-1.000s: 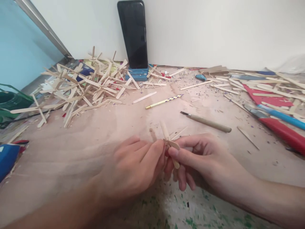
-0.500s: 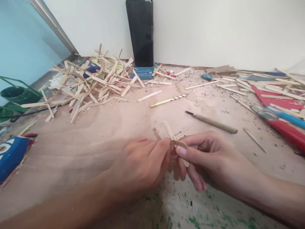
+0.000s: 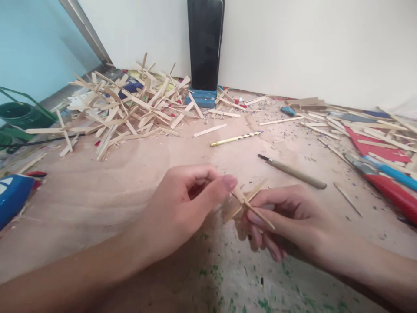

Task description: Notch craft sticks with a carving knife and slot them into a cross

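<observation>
From my remote seat I have both hands on a small star-like piece of crossed pale wooden sticks, held up over the near part of the wooden bench. The fingers of the right hand pinch it close to where the sticks meet; the left hand has its thumb and finger drawn narrow on the upper-left end. The piece already stands as several arms crossing at one centre, so I judge its basic form made, with handling or adjusting in hand; whether the centre is fastened I cannot tell. Far left lies a tangled heap of pale wooden sticks, many in similar crosses, which suggests a good number made. Loose material remains: one flat pale stick lies on its own behind a yellow-and-dark patterned pencil, and more sticks lie far right. A slim wooden-handled cutting tool rests just beyond the right hand, unheld.
</observation>
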Demonstrator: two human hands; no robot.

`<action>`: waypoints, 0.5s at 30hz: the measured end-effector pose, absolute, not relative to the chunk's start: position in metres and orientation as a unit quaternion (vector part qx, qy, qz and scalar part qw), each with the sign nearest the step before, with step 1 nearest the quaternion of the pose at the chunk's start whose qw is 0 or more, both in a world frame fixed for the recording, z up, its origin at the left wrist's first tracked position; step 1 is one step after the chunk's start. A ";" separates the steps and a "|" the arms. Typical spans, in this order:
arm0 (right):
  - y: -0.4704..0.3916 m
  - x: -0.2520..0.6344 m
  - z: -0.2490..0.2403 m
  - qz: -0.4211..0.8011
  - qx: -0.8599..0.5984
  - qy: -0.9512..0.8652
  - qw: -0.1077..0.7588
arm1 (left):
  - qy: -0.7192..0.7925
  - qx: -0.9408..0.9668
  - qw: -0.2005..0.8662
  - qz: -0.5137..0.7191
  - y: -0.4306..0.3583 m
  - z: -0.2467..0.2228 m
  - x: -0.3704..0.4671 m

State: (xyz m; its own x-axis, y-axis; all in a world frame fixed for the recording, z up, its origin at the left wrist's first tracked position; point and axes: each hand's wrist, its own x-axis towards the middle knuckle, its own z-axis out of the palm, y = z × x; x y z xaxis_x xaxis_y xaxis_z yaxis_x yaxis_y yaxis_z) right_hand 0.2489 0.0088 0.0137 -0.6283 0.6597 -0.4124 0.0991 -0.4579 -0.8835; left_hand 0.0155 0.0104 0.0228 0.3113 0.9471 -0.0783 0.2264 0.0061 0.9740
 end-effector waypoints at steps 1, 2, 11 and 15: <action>0.009 0.248 0.016 0.745 -0.392 -0.512 0.171 | 0.474 0.611 0.548 0.319 0.011 0.023 0.017; 0.008 0.247 0.018 0.722 -0.392 -0.546 0.162 | 0.476 0.611 0.555 0.304 0.011 0.023 0.018; 0.000 0.254 0.026 0.200 -0.280 -0.909 0.234 | 0.532 0.620 0.481 0.317 -0.001 0.017 0.028; -0.001 0.250 0.022 0.121 -0.271 -0.926 0.234 | 0.521 0.643 0.455 0.329 -0.002 0.015 0.029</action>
